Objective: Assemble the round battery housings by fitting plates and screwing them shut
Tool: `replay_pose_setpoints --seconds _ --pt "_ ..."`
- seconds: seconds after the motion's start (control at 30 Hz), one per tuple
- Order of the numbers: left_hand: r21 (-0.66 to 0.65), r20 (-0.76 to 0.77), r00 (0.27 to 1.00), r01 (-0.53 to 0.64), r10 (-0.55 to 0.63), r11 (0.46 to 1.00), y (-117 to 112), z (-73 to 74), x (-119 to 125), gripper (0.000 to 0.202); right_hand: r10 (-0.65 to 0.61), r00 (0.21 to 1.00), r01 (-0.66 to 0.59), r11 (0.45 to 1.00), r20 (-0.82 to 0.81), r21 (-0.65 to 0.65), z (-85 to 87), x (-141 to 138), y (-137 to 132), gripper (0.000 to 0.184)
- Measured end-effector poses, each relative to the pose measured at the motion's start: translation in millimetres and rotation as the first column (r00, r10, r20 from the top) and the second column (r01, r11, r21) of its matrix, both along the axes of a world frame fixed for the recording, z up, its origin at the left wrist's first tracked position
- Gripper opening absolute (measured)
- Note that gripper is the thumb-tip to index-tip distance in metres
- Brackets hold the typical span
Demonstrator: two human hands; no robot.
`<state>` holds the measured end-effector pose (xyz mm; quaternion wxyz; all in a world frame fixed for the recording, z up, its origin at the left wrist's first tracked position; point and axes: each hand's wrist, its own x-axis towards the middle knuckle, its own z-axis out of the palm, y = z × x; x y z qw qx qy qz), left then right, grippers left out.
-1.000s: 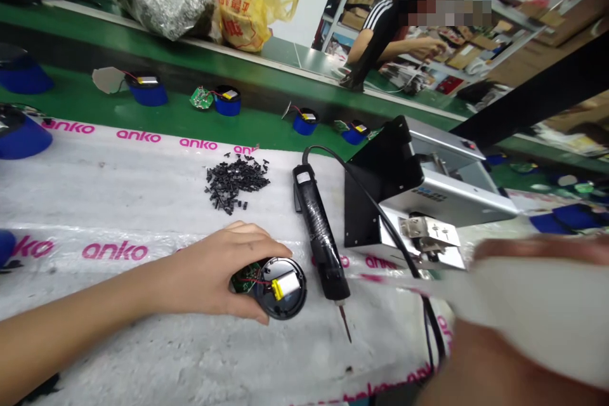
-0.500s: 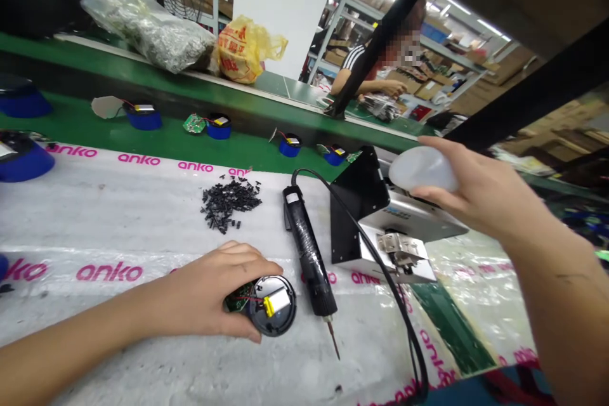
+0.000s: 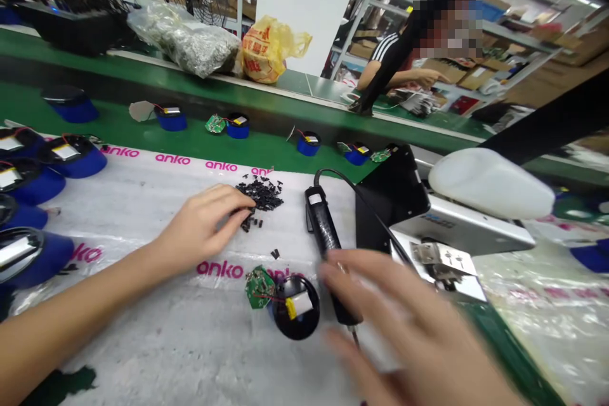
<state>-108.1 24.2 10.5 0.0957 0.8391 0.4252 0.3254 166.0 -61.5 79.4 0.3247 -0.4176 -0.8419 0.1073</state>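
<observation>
Left hand (image 3: 202, 225) at the pile of small black parts (image 3: 261, 195) on the worktop (image 3: 143, 330), fingertips pinching into the near edge of the pile; whether a piece is already gripped, cannot tell. Right hand (image 3: 404, 323) blurred, fingers spread and holding nothing, hovering over the lower end of the black electric screwdriver (image 3: 328, 241) lying just right of the unit. Round black housing (image 3: 295, 307) sits open-side up between both hands, touched by neither, yellow-taped battery inside, green circuit board (image 3: 259, 287) hanging out on red wires at its left rim. Judged state: early in assembly, board not seated, no screws visibly driven, black part not yet fitted. One loose black piece (image 3: 275, 254) lies between pile and housing. Screw feeder box (image 3: 428, 216) stands right of the screwdriver, white translucent cover (image 3: 490, 184) resting on top. Screwdriver cable (image 3: 342, 177) loops across in front of the feeder, possible snag. Blue-based units (image 3: 42, 177) stacked at left edge, more spaced along the green conveyor (image 3: 143, 130). Another person (image 3: 394, 60) busy at the far bench.
</observation>
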Motion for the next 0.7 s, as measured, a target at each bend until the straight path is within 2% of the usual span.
replay_pose_setpoints --seconds 0.03,0.07,0.13,0.2,0.27,0.33,0.43,0.47,0.5,0.53,0.57,0.6,0.63,0.67,0.7 --pt "0.027 -0.059 0.998 0.024 -0.022 0.999 3.1 -4.2 1.7 0.02 0.072 0.978 -0.077 0.997 0.197 0.021 -15.7 -20.7 -4.8 0.04" --pt "0.033 -0.101 0.994 0.04 -0.036 0.999 5.6 -9.0 4.4 0.021 0.07 0.964 -0.084 0.996 0.257 0.042 -29.7 -39.4 -7.1 0.044" --pt "0.031 -0.147 0.989 0.036 -0.031 0.999 8.4 -19.1 10.8 0.021 0.0 0.962 -0.002 1.0 0.275 0.009 -50.5 -66.9 -7.0 0.046" --pt "0.03 -0.167 0.985 0.039 -0.033 0.999 9.1 -26.8 15.3 0.02 -0.054 0.974 0.07 0.995 0.218 -0.068 -60.5 -79.1 -5.2 0.039" --pt "0.028 -0.155 0.986 0.058 -0.053 0.998 8.3 -30.0 16.2 0.02 -0.061 0.992 0.076 0.987 0.107 -0.144 -61.3 -78.3 -4.3 0.035" --pt "0.025 -0.113 0.991 0.073 -0.07 0.997 5.8 -27.9 14.4 0.02 -0.09 0.992 0.066 0.965 -0.085 -0.252 -56.3 -70.3 -4.0 0.036" --pt "0.016 -0.021 0.995 0.095 -0.095 0.995 -3.0 -16.5 12.7 0.021 -0.23 0.91 0.051 0.888 -0.345 -0.457 -46.1 -56.3 -2.6 0.029" --pt "-0.046 0.055 0.993 0.105 -0.102 0.993 -7.3 -11.6 13.2 0.02 -0.26 0.887 0.045 0.871 -0.382 -0.489 -43.1 -52.5 -1.7 0.023" --pt "-0.167 0.167 0.981 0.128 -0.1 0.978 -12.0 -7.1 14.4 0.016 -0.27 0.874 0.043 0.87 -0.404 -0.491 -40.5 -49.1 -0.9 0.017" --pt "-0.329 0.31 0.948 0.178 -0.072 0.927 -16.9 -3.3 16.2 0.013 -0.258 0.875 0.043 0.884 -0.41 -0.465 -38.4 -45.9 -0.2 0.013" --pt "-0.493 0.457 0.889 0.263 -0.01 0.829 -21.4 -0.5 18.4 0.01 -0.232 0.886 0.046 0.906 -0.402 -0.421 -36.7 -42.7 0.3 0.011" --pt "-0.614 0.578 0.812 0.37 0.079 0.697 -25.5 0.9 20.8 0.007 -0.192 0.904 0.043 0.93 -0.381 -0.364 -35.4 -39.4 0.4 0.012" --pt "-0.673 0.658 0.734 0.473 0.168 0.568 -28.8 0.9 23.4 0.007 -0.144 0.925 0.032 0.952 -0.352 -0.303 -34.4 -36.0 0.3 0.015" --pt "-0.685 0.703 0.672 0.551 0.234 0.477 -31.3 -0.2 26.0 0.007 -0.088 0.943 0.009 0.97 -0.32 -0.242 -33.8 -32.4 0.0 0.019" --pt "-0.677 0.731 0.621 0.604 0.284 0.421 -33.0 -2.1 28.4 0.007 -0.043 0.955 -0.017 0.979 -0.292 -0.202 -33.7 -28.8 -0.3 0.023"
